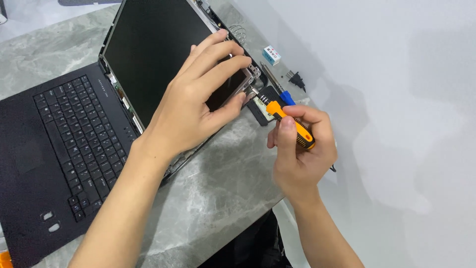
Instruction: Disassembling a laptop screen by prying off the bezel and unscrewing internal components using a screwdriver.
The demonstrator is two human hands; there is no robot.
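Seen from my headcam, nearest me: my right hand (300, 156) hangs just past the worktop's (218, 193) right edge, fingers (286, 139) curled fully round the orange-and-black handle of a small screwdriver (290, 124), its tip aimed left at the lower right corner of the laptop screen. The driver looks light and stiff; its ribbed handle should not slip, and the handle is the place to hold it.

Beyond it, my left hand (198, 99) rests on that same screen corner, thumb under and four fingers (218, 52) bent over the edge, pinching the screen panel (148, 44) where its silvery metal frame (246, 82) shows bare. I judge the panel thin, flat and fragile: it should be held by its edges and frame, never pressed on the dark glass.

The open laptop (64, 144) lies across the worktop's left side, keyboard toward the near left corner, screen tilted back toward the far edge.

Farther off, by the right edge, lie a small dark flat part (262, 106), a blue-handled tool (277, 87), a small blue-and-white box (271, 54) and a black plug (296, 79). A coil of wire (239, 33) sits just behind the screen.
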